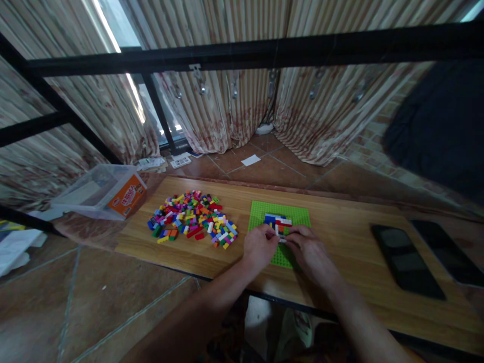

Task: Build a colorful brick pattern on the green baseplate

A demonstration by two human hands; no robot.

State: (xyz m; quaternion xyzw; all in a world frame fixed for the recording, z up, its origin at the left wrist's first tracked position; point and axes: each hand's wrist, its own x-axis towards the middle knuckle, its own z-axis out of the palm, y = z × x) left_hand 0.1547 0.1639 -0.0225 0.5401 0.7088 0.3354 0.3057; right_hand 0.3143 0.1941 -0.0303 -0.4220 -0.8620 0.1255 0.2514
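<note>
A green studded baseplate (260, 207) lies on the wooden table, and a small build of blue, red and white toy bricks (278, 220) stands on its middle. My left hand (260, 246) is at the build's near left side, its fingers pinched together at the bricks. From the right, my right hand (307, 247) reaches to the same spot with its fingers closed on the near side of the build. A small white brick (280, 237) shows between the fingertips of both hands. My fingers partly cover the build's near side.
Left of the baseplate a heap of loose coloured bricks (192, 217) is spread on the table (340, 222). A clear plastic box (94, 194) with an orange label stands beyond the table's left end. Two dark phone-like slabs (408, 262) lie at the right.
</note>
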